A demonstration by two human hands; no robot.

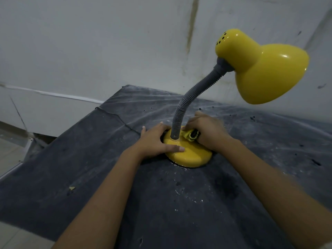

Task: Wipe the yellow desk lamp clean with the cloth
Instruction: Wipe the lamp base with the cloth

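At the centre of the frame, just right of the lamp's neck, the right hand (206, 131) presses a small bunched yellow cloth with a black patch (191, 135) down onto the round glossy yellow base (190, 155) of the yellow desk lamp; its grip is closed over the cloth, fingers curled toward the foot of the neck, and the hand is slightly blurred. Left of the neck, the left hand (156, 141) lies spread on the base's left edge, fingers flat and apart, the thumb stretched along the top of the base; its grip is open and holds nothing, only bracing the lamp.

From the base the ribbed grey flexible neck (190, 103) rises and bends toward the upper right, where it carries the shiny yellow bell-shaped metal shade (264, 69), its mouth tilted down and to the right. Small vent holes dot the shade's crown.

The lamp stands on a worktop covered by a dark grey sheet under wrinkled clear plastic (89, 159), dusted with pale streaks, dark specks and a few wet-looking glints near the base. A thin dark cord (116, 115) runs across the cover from the left edge toward the base, disappearing behind the left hand.

Behind the worktop stands a stained whitish wall (89, 42), with a dark vertical streak at upper centre. Pale floor tiles (9, 155) show at the left edge.
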